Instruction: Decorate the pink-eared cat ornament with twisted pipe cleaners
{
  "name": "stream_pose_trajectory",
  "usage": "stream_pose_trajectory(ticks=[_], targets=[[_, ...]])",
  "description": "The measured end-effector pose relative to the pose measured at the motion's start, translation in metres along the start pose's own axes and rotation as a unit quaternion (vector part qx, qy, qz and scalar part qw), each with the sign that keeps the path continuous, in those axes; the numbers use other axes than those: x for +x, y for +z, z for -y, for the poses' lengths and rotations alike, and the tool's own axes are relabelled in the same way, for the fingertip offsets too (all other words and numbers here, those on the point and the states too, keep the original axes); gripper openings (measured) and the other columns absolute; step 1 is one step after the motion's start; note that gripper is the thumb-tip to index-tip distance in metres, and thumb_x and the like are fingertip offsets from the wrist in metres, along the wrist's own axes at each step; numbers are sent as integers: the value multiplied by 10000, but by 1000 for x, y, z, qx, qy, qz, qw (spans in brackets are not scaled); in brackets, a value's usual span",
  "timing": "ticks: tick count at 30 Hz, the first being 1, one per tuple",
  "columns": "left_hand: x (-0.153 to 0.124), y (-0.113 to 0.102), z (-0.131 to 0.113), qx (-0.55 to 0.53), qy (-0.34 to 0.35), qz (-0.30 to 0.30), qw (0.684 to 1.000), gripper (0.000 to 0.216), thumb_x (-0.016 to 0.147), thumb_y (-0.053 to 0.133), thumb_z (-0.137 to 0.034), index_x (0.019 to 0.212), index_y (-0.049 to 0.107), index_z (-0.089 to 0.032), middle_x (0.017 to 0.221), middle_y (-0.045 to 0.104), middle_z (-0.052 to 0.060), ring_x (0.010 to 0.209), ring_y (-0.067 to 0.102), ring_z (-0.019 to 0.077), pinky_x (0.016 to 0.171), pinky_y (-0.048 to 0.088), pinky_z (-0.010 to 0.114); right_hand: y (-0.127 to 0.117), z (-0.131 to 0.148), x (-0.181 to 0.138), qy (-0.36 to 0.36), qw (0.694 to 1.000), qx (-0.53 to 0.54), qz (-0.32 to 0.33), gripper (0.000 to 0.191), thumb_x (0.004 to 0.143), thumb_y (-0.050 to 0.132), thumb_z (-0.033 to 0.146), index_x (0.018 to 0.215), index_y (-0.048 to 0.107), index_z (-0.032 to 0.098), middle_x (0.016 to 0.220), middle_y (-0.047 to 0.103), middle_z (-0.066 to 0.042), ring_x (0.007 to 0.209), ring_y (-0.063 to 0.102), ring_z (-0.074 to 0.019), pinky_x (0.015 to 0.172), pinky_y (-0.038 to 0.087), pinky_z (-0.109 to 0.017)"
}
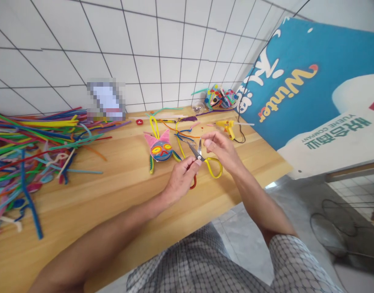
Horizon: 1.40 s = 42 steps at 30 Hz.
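Observation:
My left hand (183,176) is closed around a pair of scissors (199,156), near the pivot. The blades are spread apart and point away from me; one handle loop is yellow and the other red. My right hand (221,147) is beside the tip of the right blade, with thumb and forefinger pinched together. Whatever is between those fingers, if anything, is too small to make out. Just left of the blades lies a cat-like craft figure (161,150) with pink ears, a blue face, yellow-ringed eyes and a yellow loop on top.
A heap of coloured pipe cleaners (46,142) covers the table's left side. Behind my right hand lies a yellow glue gun (228,128) with its cord. Colourful craft pieces (219,97) and a blurred-out phone-like object (106,99) stand by the tiled wall. A blue printed board (321,81) leans at right.

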<state>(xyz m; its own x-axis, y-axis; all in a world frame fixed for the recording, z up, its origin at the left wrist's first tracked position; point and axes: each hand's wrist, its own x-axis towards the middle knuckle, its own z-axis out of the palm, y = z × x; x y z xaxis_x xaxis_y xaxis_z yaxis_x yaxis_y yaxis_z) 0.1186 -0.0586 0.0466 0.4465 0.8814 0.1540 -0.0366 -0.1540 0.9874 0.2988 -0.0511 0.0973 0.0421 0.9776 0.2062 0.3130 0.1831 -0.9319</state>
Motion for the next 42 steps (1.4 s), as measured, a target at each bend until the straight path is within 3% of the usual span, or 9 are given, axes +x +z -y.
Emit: stream_pose_trajectory(ticks=[5,11,14,17,19,22,26,38,42], targets=[[4,-3,0,4,1,11,1000,402,989,540,-477,697,494,-204,647,471,-33,598,433,118,594,361,261,6,-4,2,9,997,-52,62,405,883,702,581,757,611,208,703,566,19,656,497,-133,629,402,-270],[7,-4,7,8,-44,36,998,420,953,573,-504,669,495,-205,609,449,-37,560,416,113,559,330,255,-3,-12,47,-24,996,-60,-63,351,932,612,518,744,584,224,676,572,12,632,521,-140,627,436,-269],[6,-2,14,-11,-54,48,997,424,942,583,-528,680,512,-202,616,457,-33,564,415,111,554,332,251,-21,-29,73,18,981,-110,-157,345,950,542,435,669,518,236,621,520,17,618,524,-153,649,449,-284],[8,-3,17,-28,-59,31,997,409,930,589,-519,683,525,-200,621,462,-28,563,416,110,543,334,249,-37,-41,76,62,973,-139,-176,263,884,596,366,669,520,235,629,532,12,662,553,-168,677,452,-298],[10,-4,18,-32,-63,25,997,404,925,584,-507,674,522,-198,625,463,-26,564,418,108,540,331,249,-39,-42,63,55,987,-86,-122,168,806,688,357,793,583,225,778,637,-7,757,603,-171,711,474,-293],[12,-4,18,-35,-66,36,997,406,914,587,-513,668,521,-197,625,474,-25,567,427,109,543,336,250,-29,-34,33,61,997,18,45,337,745,789,430,968,659,214,978,715,-30,853,653,-166,777,519,-300],[11,-1,19,-34,-72,62,995,415,902,594,-556,697,557,-198,622,502,-19,567,439,116,553,360,254,-6,-23,10,123,970,74,198,370,689,878,466,813,681,179,765,684,2,700,631,-142,701,524,-292],[13,-8,11,17,-52,111,992,383,933,552,-503,705,531,-196,601,450,-44,552,383,101,558,328,239,5,-18,40,147,972,130,132,357,596,940,420,658,701,162,640,679,2,585,579,-102,574,460,-235],[0,4,21,19,-73,161,984,392,932,542,-508,695,503,-198,610,437,-45,577,402,108,570,312,244,-19,-14,67,77,985,152,-7,393,653,935,445,675,645,182,698,648,17,607,549,-86,586,449,-225]])
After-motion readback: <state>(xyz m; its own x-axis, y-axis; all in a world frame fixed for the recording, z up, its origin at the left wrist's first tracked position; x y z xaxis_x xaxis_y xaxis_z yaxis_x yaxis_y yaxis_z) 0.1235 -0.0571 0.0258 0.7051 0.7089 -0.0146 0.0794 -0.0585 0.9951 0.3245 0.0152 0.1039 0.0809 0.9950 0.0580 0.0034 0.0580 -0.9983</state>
